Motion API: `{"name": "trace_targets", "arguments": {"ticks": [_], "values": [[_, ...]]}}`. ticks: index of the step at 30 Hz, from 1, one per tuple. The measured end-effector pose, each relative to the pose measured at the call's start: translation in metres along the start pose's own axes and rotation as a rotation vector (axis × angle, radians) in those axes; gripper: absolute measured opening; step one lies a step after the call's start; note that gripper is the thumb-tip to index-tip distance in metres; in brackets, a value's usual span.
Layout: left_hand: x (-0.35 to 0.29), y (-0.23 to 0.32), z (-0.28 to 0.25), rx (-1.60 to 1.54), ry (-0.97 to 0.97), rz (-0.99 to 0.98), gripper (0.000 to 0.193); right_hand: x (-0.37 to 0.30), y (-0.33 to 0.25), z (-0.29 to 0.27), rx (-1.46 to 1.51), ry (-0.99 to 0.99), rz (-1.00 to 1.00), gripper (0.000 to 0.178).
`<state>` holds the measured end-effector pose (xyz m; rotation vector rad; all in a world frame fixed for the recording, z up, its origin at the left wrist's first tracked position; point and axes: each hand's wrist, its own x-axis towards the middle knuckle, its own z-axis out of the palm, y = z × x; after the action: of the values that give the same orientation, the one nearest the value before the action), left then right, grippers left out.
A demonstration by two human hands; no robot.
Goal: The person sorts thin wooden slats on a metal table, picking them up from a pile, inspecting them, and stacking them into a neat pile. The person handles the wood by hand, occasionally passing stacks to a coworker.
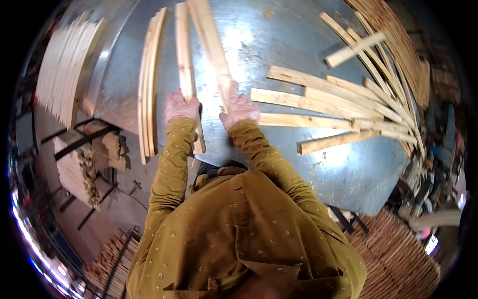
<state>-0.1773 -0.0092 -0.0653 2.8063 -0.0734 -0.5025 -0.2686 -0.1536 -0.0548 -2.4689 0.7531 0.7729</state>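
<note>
My left hand, in a pale reddish glove, is closed around a long wooden strip that lies lengthwise on the metal table. The strip's near end shows beside my wrist. Closed on the near part of another wooden strip is my right hand, gloved the same way. That strip slants away to the far left, its far end close to the first one. Just left of my left hand, a few strips rest side by side. To the right, several loose strips fan out across the table.
A neat row of strips stands at the far left. More strips overlap at the far right beside a long stack. Below the table are stacked strips at left and bundles at lower right. A dark metal frame juts out at left.
</note>
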Motion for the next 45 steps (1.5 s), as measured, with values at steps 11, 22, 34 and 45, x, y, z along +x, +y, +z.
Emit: {"name": "trace_targets", "arguments": {"ticks": [11,22,34,45], "values": [[-0.031,0.046,-0.006,0.164,-0.163,-0.155,0.105,-0.04,0.032,-0.006,0.017,-0.454,-0.506,0.082],[-0.043,0.004,-0.003,0.297,-0.139,-0.055,0.109,-0.049,0.19,-0.061,-0.37,-0.004,-0.341,0.052],[-0.039,-0.004,0.004,0.294,-0.126,-0.06,0.111,-0.002,0.217,-0.112,-0.307,0.071,-0.354,0.061],[-0.057,-0.023,-0.016,0.313,-0.232,0.028,0.108,0.047,0.125,-0.268,0.431,0.314,-0.614,0.067]]}}
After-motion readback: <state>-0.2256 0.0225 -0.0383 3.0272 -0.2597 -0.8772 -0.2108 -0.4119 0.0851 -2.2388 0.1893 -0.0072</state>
